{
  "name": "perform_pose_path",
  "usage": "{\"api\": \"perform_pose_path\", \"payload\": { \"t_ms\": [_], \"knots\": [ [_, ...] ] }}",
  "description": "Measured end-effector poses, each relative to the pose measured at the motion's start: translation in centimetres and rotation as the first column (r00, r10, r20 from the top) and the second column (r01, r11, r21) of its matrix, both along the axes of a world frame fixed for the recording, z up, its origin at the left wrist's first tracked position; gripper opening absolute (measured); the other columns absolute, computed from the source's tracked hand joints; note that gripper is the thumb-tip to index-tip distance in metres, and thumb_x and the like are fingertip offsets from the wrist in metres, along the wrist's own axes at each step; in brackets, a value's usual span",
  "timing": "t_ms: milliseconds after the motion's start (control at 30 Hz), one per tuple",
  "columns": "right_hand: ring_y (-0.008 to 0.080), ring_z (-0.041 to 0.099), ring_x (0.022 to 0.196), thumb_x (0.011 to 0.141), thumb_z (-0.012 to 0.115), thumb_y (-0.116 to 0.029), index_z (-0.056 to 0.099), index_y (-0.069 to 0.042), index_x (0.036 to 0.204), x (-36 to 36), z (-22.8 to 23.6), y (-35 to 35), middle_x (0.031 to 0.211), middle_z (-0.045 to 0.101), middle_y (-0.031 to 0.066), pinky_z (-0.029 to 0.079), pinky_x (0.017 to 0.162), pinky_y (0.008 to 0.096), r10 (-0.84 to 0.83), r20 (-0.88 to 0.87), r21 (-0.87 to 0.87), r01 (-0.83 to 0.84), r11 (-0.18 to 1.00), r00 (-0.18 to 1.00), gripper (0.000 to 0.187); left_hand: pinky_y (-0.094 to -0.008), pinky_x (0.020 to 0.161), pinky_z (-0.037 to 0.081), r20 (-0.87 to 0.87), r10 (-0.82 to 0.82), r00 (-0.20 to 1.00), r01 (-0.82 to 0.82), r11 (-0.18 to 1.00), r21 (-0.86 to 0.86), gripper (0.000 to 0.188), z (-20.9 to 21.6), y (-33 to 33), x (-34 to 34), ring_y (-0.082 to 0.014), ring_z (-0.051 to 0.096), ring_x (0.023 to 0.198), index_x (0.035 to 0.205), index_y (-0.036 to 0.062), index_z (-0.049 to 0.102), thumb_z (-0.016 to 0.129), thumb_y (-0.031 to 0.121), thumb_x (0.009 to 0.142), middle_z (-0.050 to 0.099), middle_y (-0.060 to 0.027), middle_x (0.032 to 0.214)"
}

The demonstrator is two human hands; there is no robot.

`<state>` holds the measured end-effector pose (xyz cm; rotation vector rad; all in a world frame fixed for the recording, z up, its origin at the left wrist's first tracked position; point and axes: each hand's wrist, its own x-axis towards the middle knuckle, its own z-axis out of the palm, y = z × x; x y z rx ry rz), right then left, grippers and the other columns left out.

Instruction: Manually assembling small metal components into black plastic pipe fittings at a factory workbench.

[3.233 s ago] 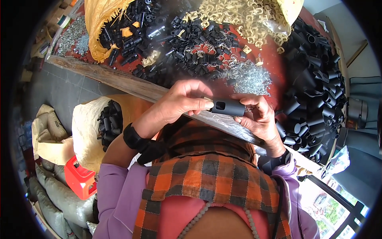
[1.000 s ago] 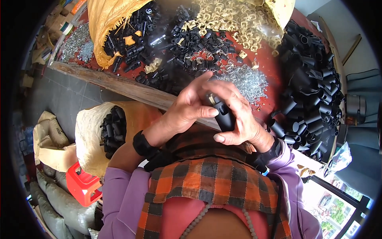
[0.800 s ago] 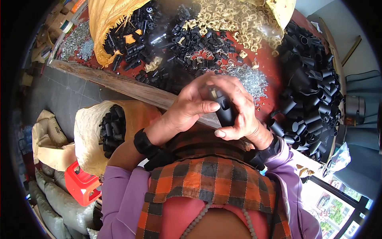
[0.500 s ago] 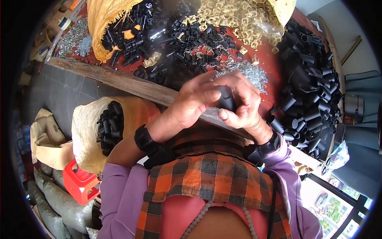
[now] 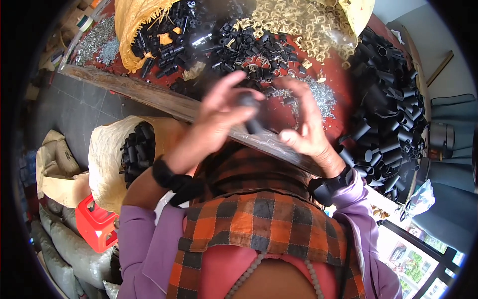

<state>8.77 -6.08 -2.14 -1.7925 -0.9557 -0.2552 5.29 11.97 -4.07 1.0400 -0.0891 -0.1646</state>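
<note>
The left hand (image 5: 219, 112) is closed on a short black tube piece (image 5: 251, 117), which sits between both hands just above the near wooden edge of the surface (image 5: 149, 94); the picture is blurred by motion there, so the exact grip is hard to read. The right hand (image 5: 303, 124) has fingers spread and curled, apart from the piece, holding nothing that I can see. To do this step well, I judge the left hand should keep the tube steady w/ thumb and fingers around the body, and the right hand should meet the free end straight, not at an angle, bc smooth plastic slips easily. Materials: the tube looks like matte black plastic, round and hollow. At the right lies a big heap of black tubes (image 5: 393, 99), same kind, w/ open ends showing. Near the hands is a small pile of metal screws (image 5: 318, 97), shiny and thin. Further back are small black fittings (image 5: 239, 42) w/ many corners, and pale yellow clips (image 5: 298, 20), curved in shape. A woven yellow sack (image 5: 132, 25) lies open on the surface, rough in texture. On the floor a pale sack (image 5: 107, 159) holds more black pieces, beside a red plastic stool (image 5: 97, 224).
</note>
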Motion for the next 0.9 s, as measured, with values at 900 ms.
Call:
{"api": "perform_pose_path", "payload": {
  "t_ms": [900],
  "knots": [
    [0.0287, 0.053, 0.066, 0.063, 0.062, -0.002, 0.055, -0.002, 0.075, -1.4, -1.9, -5.3, 0.070, 0.052, 0.0110, 0.042, 0.055, 0.0349, -0.051, -0.094, -0.644, -0.022, 0.765, 0.994, 0.014, -0.0233, 0.068, 0.045, 0.322, -0.040, 0.946, -0.243, 0.572, 0.784, 0.024, -0.7, 6.4, -1.5, -0.0109, 0.057, 0.074, 0.101, 0.0011, 0.054, 0.054, 0.007, 0.078, 0.061, -0.0065, 0.083]
  ]
}}
